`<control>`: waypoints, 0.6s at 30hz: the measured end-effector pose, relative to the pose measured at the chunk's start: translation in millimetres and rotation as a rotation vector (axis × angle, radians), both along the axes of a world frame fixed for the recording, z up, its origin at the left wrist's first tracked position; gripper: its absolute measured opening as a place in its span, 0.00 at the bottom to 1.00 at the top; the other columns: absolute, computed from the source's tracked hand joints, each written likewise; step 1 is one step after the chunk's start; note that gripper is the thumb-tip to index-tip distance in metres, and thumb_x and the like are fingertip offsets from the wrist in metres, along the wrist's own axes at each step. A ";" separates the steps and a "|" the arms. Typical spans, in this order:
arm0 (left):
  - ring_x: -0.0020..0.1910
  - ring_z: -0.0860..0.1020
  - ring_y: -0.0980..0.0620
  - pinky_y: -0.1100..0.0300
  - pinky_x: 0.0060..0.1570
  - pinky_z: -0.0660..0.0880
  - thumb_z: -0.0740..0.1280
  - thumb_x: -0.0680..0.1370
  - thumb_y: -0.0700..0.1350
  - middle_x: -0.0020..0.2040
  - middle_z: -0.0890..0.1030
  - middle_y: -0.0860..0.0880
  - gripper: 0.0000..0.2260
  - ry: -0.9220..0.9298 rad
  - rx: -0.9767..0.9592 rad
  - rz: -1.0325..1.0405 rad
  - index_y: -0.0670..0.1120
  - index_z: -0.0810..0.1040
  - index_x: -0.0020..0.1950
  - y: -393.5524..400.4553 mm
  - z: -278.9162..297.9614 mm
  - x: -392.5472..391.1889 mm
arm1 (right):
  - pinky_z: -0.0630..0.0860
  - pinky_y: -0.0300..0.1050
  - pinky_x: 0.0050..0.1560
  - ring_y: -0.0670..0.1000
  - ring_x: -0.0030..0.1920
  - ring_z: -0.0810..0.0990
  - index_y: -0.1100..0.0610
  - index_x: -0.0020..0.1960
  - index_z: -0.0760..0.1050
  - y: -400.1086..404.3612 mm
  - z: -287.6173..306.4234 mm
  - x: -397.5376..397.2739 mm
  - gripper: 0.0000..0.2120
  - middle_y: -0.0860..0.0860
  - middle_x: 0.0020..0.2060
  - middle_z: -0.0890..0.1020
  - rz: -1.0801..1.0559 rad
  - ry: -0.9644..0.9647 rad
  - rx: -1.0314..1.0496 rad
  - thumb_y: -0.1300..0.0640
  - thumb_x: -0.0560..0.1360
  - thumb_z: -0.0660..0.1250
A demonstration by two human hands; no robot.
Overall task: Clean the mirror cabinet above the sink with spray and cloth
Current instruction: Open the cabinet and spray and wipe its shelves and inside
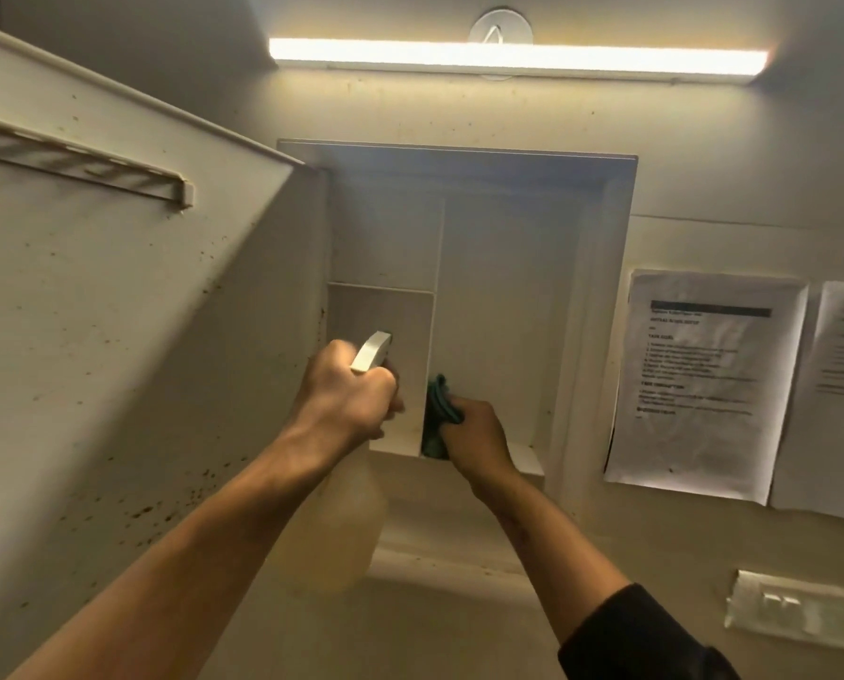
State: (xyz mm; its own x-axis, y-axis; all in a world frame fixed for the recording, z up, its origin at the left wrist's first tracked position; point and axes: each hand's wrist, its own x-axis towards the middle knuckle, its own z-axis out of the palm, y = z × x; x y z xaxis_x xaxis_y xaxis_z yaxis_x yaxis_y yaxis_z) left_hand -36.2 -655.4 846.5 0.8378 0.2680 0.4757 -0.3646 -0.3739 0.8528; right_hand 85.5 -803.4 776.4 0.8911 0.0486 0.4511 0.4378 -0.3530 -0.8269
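The white cabinet [601, 296] on the wall stands open, its inside split by a vertical divider and a small shelf. Its door [106, 336] swings out to the left, speckled with dark spots. My left hand [346, 400] is shut on a clear spray bottle [332, 537] with a white trigger head [372, 351], the nozzle aimed into the lower left compartment. My right hand [474, 439] grips a teal cloth [438, 414] pressed against the bottom of the divider.
A lit tube lamp [518, 56] hangs above the cabinet. Two printed sheets [704, 380] are taped to the wall on the right. A white switch plate [797, 606] sits at the lower right. A rail [81, 164] is fixed on the door's inner side.
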 end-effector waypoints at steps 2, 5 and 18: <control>0.40 0.84 0.47 0.56 0.32 0.76 0.64 0.75 0.38 0.39 0.85 0.43 0.09 0.024 -0.031 -0.010 0.41 0.76 0.55 1.4 -5.5 -0.8 | 0.82 0.49 0.49 0.53 0.46 0.83 0.56 0.53 0.83 -5.6 5.0 -2.3 0.17 0.51 0.42 0.84 -0.004 0.062 -0.078 0.70 0.72 0.62; 0.40 0.83 0.48 0.58 0.31 0.75 0.64 0.76 0.38 0.41 0.85 0.43 0.10 0.041 -0.040 -0.025 0.41 0.76 0.57 3.6 -8.7 -2.1 | 0.82 0.47 0.41 0.54 0.40 0.83 0.57 0.44 0.83 -16.9 28.7 -4.1 0.12 0.53 0.36 0.84 0.011 0.181 -0.183 0.69 0.72 0.63; 0.38 0.83 0.49 0.57 0.33 0.75 0.63 0.76 0.37 0.37 0.85 0.45 0.06 0.067 -0.124 0.028 0.43 0.80 0.47 26.2 -19.5 -10.7 | 0.67 0.37 0.40 0.57 0.50 0.79 0.63 0.54 0.77 16.5 2.1 -15.3 0.08 0.58 0.51 0.80 -0.287 -0.107 -0.617 0.65 0.76 0.64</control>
State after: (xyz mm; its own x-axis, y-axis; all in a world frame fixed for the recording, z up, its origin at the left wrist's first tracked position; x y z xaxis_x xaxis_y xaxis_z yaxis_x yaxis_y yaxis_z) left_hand -46.9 -629.2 826.9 0.8580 0.3448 0.3806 -0.2961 -0.2734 0.9152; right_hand 70.1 -786.9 778.5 0.8594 0.0933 0.5027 0.3244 -0.8595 -0.3950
